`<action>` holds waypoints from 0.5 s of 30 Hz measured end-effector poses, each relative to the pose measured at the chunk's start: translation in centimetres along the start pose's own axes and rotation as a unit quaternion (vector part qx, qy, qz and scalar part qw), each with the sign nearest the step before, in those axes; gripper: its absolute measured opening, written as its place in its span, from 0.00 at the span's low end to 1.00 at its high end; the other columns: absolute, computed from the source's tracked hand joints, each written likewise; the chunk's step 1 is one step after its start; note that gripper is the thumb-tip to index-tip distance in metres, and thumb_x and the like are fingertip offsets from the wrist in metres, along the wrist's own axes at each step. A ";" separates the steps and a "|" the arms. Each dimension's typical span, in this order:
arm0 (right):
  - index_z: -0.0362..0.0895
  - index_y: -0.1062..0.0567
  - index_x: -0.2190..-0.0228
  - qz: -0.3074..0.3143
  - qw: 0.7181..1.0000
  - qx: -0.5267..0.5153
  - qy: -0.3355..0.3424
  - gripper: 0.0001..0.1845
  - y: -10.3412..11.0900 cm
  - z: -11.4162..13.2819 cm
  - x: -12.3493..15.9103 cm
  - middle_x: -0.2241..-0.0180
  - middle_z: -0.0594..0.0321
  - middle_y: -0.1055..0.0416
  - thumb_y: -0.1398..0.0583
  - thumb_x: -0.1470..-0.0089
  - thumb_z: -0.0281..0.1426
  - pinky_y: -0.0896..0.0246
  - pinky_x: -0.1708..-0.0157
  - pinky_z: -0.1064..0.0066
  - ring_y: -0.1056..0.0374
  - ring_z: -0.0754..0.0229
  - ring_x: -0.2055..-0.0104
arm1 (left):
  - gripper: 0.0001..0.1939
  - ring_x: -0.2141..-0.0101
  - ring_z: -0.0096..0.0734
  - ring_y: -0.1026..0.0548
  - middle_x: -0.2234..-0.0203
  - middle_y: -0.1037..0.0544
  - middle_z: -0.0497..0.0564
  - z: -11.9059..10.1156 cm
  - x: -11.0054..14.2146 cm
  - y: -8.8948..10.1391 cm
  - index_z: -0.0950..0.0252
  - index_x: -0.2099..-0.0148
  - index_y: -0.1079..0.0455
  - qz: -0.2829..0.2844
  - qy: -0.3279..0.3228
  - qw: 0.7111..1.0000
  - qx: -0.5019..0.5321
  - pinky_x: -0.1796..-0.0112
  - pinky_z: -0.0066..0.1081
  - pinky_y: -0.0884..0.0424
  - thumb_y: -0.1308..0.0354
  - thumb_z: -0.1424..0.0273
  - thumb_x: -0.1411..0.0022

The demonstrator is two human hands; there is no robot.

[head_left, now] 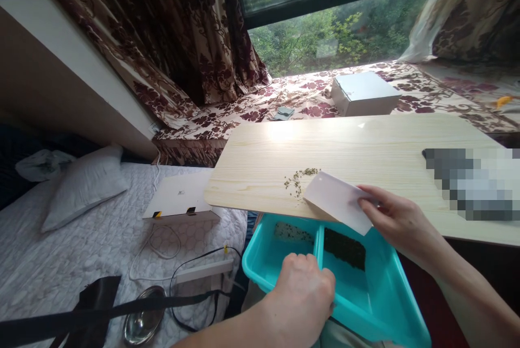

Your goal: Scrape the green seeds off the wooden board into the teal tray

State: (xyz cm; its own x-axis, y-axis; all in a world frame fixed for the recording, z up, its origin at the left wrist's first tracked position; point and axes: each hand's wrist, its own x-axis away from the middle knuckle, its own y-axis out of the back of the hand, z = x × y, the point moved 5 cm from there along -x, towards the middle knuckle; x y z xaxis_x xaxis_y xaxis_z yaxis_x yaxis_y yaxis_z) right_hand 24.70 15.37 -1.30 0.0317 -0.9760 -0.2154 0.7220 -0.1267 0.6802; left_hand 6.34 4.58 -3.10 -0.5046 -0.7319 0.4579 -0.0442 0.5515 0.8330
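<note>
Head view: the nearer right hand (371,204) pinches a white card (338,200), its long axis pointing left toward greenish granules (312,171); left hand (304,291) grips the turquoise bin (388,275).

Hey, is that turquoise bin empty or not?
Not empty: the turquoise bin holds a dark mass right of its divider and a pale layer with dark specks left of it.

Left of the card (335,196), grains (311,172) are scattered near the front edge of the table (252,153). A tub (392,283) is placed before that edge; a box (368,93) is set on the ledge (247,114) behind, another box (179,196) on the bed (101,234) at left.
</note>
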 end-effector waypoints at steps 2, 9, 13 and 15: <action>0.45 0.17 0.60 0.006 1.000 -0.008 0.011 0.18 -0.6 0.6 0.1 0.76 0.60 0.20 0.42 0.47 0.37 0.34 0.80 0.67 0.27 0.56 0.80 | 0.04 0.62 0.48 0.23 0.64 0.23 0.59 0.0 -0.1 -0.1 0.66 0.58 0.25 0.001 -0.002 1.000 -0.001 0.60 0.41 0.28 0.41 0.73 0.33; 0.45 0.17 0.59 0.094 0.993 -0.048 0.059 0.18 -2.6 2.9 1.0 0.74 0.60 0.18 0.43 0.43 0.37 0.33 0.80 0.68 0.28 0.57 0.78 | 0.06 0.59 0.49 0.22 0.61 0.22 0.60 0.2 -0.1 -0.1 0.66 0.55 0.24 0.015 0.015 1.000 -0.011 0.57 0.42 0.26 0.40 0.71 0.32; 0.45 0.17 0.58 0.057 0.997 -0.035 0.050 0.19 -0.9 2.5 0.2 0.72 0.59 0.17 0.43 0.45 0.38 0.31 0.78 0.66 0.26 0.56 0.77 | 0.09 0.54 0.52 0.22 0.57 0.21 0.59 1.6 1.4 0.3 0.65 0.53 0.24 0.040 0.048 0.998 0.010 0.53 0.44 0.26 0.36 0.66 0.31; 0.46 0.16 0.58 -0.004 0.999 0.004 0.041 0.19 0.2 1.6 -0.7 0.71 0.59 0.17 0.42 0.46 0.38 0.30 0.76 0.64 0.25 0.54 0.77 | 0.08 0.54 0.52 0.22 0.57 0.21 0.58 2.9 2.5 0.3 0.65 0.54 0.24 0.050 0.076 0.996 0.016 0.52 0.44 0.26 0.35 0.66 0.32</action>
State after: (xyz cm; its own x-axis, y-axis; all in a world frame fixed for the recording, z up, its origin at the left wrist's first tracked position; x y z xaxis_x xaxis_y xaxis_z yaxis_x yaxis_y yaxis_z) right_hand 23.72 15.74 0.16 0.0827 -0.9575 -0.2763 0.7171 -0.1354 0.6837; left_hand 2.62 4.13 -2.58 -0.3708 -0.7236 0.5822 -0.0291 0.6356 0.7714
